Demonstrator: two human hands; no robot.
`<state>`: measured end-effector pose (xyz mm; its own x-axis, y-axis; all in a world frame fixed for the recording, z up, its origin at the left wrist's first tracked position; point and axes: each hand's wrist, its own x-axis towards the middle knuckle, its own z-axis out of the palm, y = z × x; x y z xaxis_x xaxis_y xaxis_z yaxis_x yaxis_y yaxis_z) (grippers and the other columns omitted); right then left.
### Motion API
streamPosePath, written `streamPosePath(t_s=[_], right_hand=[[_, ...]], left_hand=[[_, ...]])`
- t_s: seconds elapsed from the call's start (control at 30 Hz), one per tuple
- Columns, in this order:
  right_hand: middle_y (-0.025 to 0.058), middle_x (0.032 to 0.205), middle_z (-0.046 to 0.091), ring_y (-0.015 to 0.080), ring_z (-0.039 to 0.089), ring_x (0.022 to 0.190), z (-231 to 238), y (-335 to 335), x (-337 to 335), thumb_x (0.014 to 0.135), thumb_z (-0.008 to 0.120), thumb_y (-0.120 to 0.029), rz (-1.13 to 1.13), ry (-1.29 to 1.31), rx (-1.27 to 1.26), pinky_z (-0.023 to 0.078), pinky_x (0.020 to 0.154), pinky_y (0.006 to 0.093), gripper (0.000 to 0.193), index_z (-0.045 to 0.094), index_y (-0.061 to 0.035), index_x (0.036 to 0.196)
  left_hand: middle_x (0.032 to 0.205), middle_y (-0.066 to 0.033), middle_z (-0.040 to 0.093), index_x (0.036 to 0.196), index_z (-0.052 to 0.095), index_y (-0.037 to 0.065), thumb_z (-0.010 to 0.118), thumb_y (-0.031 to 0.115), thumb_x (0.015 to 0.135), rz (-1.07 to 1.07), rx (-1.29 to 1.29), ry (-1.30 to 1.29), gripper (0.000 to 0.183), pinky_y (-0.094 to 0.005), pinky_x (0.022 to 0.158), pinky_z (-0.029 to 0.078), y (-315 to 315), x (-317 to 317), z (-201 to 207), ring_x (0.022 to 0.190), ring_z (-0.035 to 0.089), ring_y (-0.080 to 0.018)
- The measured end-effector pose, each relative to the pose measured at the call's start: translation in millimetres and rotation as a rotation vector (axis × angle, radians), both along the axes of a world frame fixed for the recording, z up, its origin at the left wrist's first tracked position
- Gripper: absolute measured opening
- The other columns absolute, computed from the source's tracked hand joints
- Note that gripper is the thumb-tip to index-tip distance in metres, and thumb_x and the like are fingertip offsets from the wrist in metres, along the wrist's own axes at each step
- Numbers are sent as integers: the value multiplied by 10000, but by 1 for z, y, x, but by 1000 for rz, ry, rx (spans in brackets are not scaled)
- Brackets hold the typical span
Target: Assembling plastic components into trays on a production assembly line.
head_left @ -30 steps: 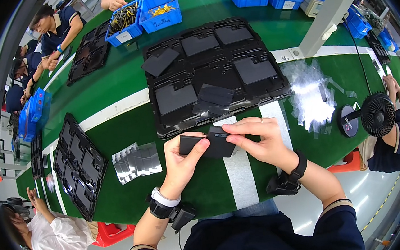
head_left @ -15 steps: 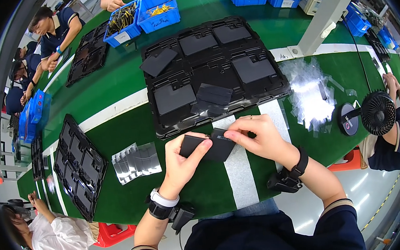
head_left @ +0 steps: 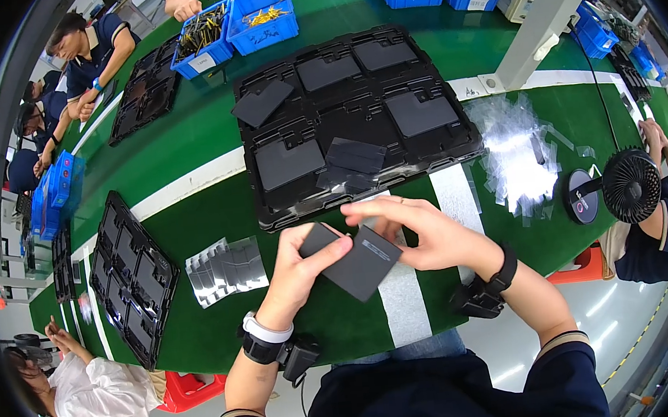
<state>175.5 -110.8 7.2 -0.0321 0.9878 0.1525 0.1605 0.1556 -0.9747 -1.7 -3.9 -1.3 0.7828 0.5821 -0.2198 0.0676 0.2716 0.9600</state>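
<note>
Head view shows both hands over the near edge of the green tabletop [head_left: 185,142]. Left hand [head_left: 304,271] pinches the upper corner of a flat black plate [head_left: 354,258], thumb on top; right hand [head_left: 419,233] curls its fingers around the plate's far edge, perhaps peeling a film, though that is hard to see. Beyond, the big black tray [head_left: 270,206] holds several such plates, some pockets bare, so the work looks partway done. Silver sheets [head_left: 226,269] lie left.
</note>
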Motion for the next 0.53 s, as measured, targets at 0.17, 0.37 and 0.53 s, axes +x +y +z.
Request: streamPosePath(t_s=[0.17, 0.37, 0.53], right_hand=[[84, 1025, 590, 156, 590, 849, -16, 3, 4, 719, 595, 45, -72, -111, 412, 475, 739, 281, 320, 581, -37, 1029], [62, 793, 636, 97, 602, 700, -15, 0, 1, 814, 612, -49, -199, 147, 42, 462, 652, 231, 217, 565, 18, 1015], [60, 823, 644, 79, 614, 681, -16, 1, -1, 811, 614, -49, -222, 153, 36, 454, 608, 187, 475, 440, -66, 1253]], left_hand=[[632, -48, 616, 809, 604, -4, 567, 276, 876, -222, 19, 118, 290, -182, 431, 415, -2, 1, -2, 523, 576, -91], [617, -31, 578, 903, 586, -43, 463, 249, 929, -10, 136, 41, 317, -201, 497, 423, 0, 2, 3, 565, 604, -120], [703, -33, 590, 970, 600, -15, 567, 145, 876, -107, 164, 79, 189, -183, 507, 405, -4, 3, 3, 549, 570, -83]])
